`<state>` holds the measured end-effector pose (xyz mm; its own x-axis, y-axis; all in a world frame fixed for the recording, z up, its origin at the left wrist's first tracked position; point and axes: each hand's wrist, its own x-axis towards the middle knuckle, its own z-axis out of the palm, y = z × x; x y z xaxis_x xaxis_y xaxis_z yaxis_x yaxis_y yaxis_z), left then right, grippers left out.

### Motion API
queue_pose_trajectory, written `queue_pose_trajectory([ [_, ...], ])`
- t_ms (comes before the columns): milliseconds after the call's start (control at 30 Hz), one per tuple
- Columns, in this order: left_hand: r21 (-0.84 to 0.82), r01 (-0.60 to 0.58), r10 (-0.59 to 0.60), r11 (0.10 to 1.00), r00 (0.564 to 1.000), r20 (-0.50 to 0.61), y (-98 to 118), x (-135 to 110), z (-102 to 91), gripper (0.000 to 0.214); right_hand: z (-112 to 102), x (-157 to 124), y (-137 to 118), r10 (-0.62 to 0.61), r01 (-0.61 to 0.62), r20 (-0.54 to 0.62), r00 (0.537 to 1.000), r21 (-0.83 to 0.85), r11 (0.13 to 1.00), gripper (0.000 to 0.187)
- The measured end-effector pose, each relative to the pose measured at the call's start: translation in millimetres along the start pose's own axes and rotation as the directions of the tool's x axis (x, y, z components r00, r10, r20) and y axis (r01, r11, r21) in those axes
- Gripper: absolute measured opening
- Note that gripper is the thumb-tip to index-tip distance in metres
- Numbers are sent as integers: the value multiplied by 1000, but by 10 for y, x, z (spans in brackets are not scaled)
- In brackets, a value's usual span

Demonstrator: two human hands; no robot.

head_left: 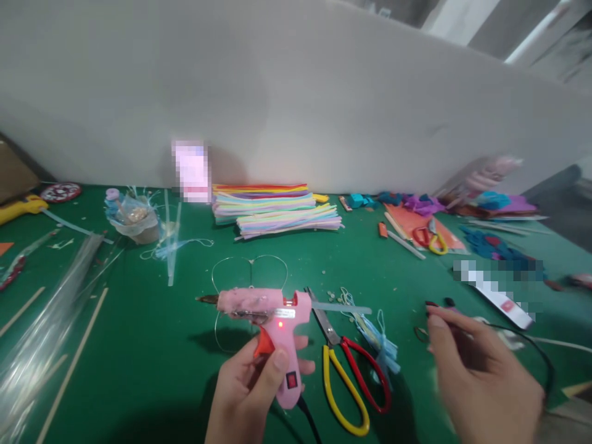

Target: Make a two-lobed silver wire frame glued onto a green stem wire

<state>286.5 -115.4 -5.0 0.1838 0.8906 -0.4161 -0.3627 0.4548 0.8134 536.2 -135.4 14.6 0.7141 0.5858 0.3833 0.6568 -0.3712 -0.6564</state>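
My left hand [252, 385] is wrapped around the handle of a pink hot glue gun [289, 351]. Its nozzle points left, a red light glows on its body, and a clear glue stick [342, 307] sticks out of the back. Behind the glue gun lies a thin wire frame [250, 259] of curved loops, partly hidden. Scissors [333, 333] with one yellow and one red handle rest just right of the glue gun. Farther right, my right hand [485, 370] has thumb and fingers pinched together near a small dark item; what they hold cannot be made out. A black cable [536, 339] runs past this hand.
Bundles of pastel pipe cleaners [277, 213] lie against the grey wall. A small wrapped pot [136, 219] stands at the back left, near clear plastic film [50, 327] and thin sticks [78, 351]. Blue tassels [382, 345], a second pair of scissors [432, 237] and felt scraps [499, 246] lie right.
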Motion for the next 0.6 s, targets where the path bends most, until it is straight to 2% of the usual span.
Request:
queue_pose_trajectory([
  [33, 20, -5, 5, 1000, 1000, 10, 3, -3, -4, 48, 40, 61, 93, -61, 64, 39, 997, -101, 993, 44],
  [100, 61, -11, 9, 998, 999, 34, 14, -17, -10, 47, 129, 128, 195, -242, 272, 183, 953, -160, 949, 56],
  [133, 74, -17, 13, 997, 999, 41, 21, -26, -11, 47, 168, 126, 195, -299, 333, 197, 934, -171, 927, 60],
  [200, 78, -36, 33, 996, 999, 39, 34, -40, -11, 45, 219, 51, 98, -293, 327, 227, 929, -134, 935, 56],
  [233, 73, -39, 37, 997, 999, 33, 38, -41, -11, 45, 230, -17, 10, -255, 284, 274, 927, -71, 956, 49],
  [267, 63, -36, 35, 997, 999, 28, 37, -38, -10, 46, 233, -98, -94, -238, 242, 368, 899, 35, 970, 42],
  [300, 51, -24, 22, 998, 999, 27, 32, -30, -10, 48, 232, -188, -205, -237, 183, 485, 842, 155, 971, 39],
  [333, 41, -2, 1, 999, 999, 33, 22, -19, -11, 51, 228, -282, -315, -242, 102, 636, 733, 249, 963, 35],
  [367, 34, 22, -23, 999, 999, 46, 6, -7, -11, 54, 226, -378, -417, -264, 14, 712, 650, 336, 942, 34],
  [400, 31, 42, -44, 999, 997, 63, -15, 5, -11, 57, 225, -473, -507, -273, -88, 762, 588, 395, 914, 36],
  [433, 33, 54, -57, 998, 995, 83, -40, 16, -10, 59, 228, -566, -584, -242, -204, 796, 555, 412, 888, 41],
  [500, 46, 49, -54, 998, 991, 124, -97, 29, -2, 61, 241, -737, -698, -107, -442, 843, 527, 379, 813, 50],
  [600, 86, -13, -3, 996, 984, 179, -186, 22, 13, 63, 264, -924, -796, 39, -651, 869, 493, 339, 679, 56],
])
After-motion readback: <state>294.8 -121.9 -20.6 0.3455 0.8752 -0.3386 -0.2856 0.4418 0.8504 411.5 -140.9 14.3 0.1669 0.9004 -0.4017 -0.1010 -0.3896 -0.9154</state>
